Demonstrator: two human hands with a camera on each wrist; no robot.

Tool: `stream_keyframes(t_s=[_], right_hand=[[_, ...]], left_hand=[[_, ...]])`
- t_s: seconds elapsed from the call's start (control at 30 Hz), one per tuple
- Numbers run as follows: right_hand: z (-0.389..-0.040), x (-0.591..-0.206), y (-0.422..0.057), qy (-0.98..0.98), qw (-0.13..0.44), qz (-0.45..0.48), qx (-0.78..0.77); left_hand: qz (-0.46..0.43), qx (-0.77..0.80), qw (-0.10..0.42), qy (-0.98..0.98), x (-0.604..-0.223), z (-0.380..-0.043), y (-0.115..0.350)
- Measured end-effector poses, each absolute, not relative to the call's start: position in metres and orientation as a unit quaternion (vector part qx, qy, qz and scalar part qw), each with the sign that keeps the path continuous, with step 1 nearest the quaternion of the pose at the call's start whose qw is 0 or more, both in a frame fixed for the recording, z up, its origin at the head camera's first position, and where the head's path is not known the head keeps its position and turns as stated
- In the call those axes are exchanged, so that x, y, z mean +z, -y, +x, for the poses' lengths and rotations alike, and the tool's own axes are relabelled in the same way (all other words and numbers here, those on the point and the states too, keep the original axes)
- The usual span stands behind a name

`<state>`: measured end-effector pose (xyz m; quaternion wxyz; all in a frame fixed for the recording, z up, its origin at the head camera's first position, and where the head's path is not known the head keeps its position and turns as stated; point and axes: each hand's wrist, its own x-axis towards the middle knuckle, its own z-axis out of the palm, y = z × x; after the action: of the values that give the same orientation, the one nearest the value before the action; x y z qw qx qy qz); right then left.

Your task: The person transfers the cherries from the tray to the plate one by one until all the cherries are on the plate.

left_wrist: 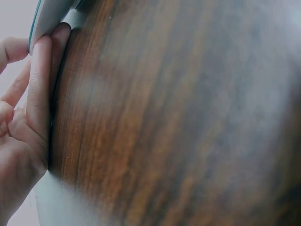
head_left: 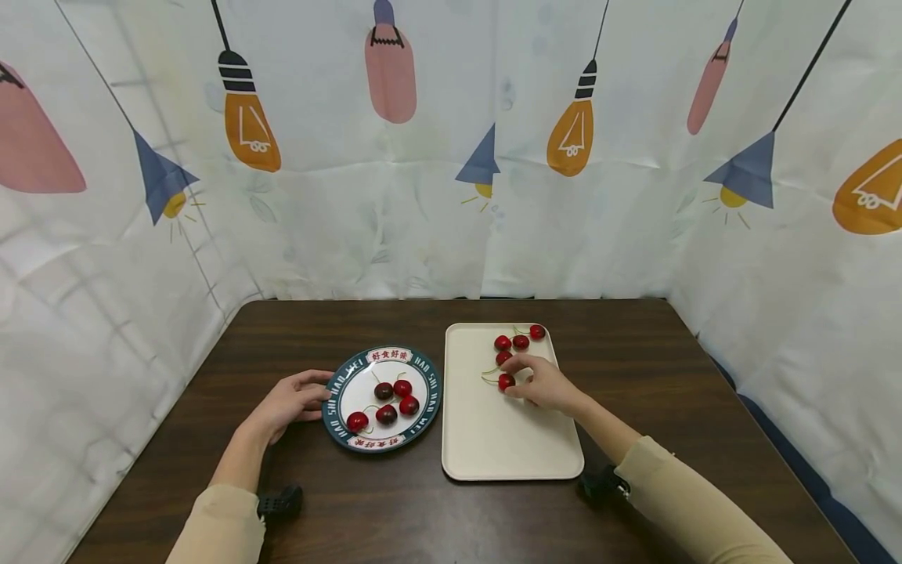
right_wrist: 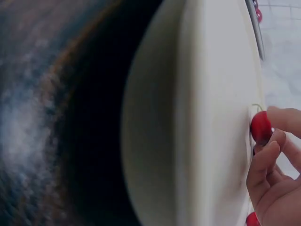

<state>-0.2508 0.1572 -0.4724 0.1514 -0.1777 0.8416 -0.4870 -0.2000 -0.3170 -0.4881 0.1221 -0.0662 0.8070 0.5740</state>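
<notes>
My left hand [head_left: 299, 401] holds the near-left rim of a round plate [head_left: 431, 384], white with a dark green lettered border. In the left wrist view, fingers [left_wrist: 40, 80] reach under the plate's edge [left_wrist: 47, 21]. Several red cherries [head_left: 386, 414] with stems lie on the plate. Over a cream rectangular tray [head_left: 493, 446], my right hand [head_left: 541, 384] pinches a cherry [head_left: 506, 381] between thumb and finger. That red cherry [right_wrist: 261, 127] shows at the fingertips in the right wrist view, close to the tray surface. More cherries [head_left: 520, 342] sit toward the tray's far end.
Plate and tray stand side by side on a dark wood-grain table [head_left: 338, 501], with a narrow gap between them. A white curtain [head_left: 423, 235] printed with lamps and bulbs hangs behind the table and along both sides.
</notes>
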Motion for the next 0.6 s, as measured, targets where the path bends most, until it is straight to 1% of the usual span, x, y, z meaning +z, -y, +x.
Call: stream_keyframes(t_s=[0.6], right_hand=[[-0.2519,-0.4745,-0.1558,-0.844,0.15,-0.184,-0.48]], left_hand=[[-0.066,0.569,0.119,-0.811,-0.487,-0.1979,0.3164]])
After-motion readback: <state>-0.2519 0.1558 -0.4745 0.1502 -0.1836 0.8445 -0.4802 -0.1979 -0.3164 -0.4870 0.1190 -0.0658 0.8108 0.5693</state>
